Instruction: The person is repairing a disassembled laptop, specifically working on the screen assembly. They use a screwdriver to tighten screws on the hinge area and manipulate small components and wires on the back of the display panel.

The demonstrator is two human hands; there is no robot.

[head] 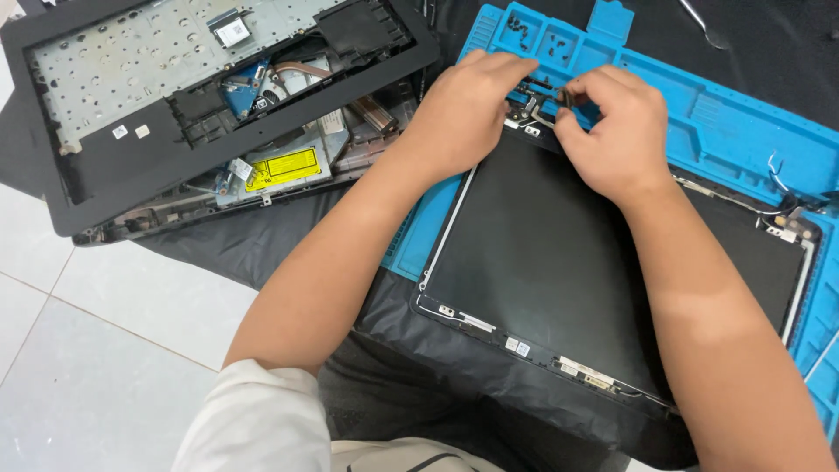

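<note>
White sleeve [253, 419] lowest; 2 hands, left hand [459, 109] and right hand [612, 131], pinch a metal hinge [535, 109] at 12 o'clock of the screen panel [533, 262], on blue mat [725, 131], black cloth [253, 240], tiled floor [87, 350].

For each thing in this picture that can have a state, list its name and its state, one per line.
Laptop screen panel: dark, bezel removed, lying flat.
Hinge: gripped by both hands.
Left hand: fingers pressing on the hinge.
Right hand: pinching a small part at the hinge.
Laptop base: opened, internals exposed.
Keyboard frame: detached, resting tilted on the base.
Blue mat: flat under the panel.
</note>
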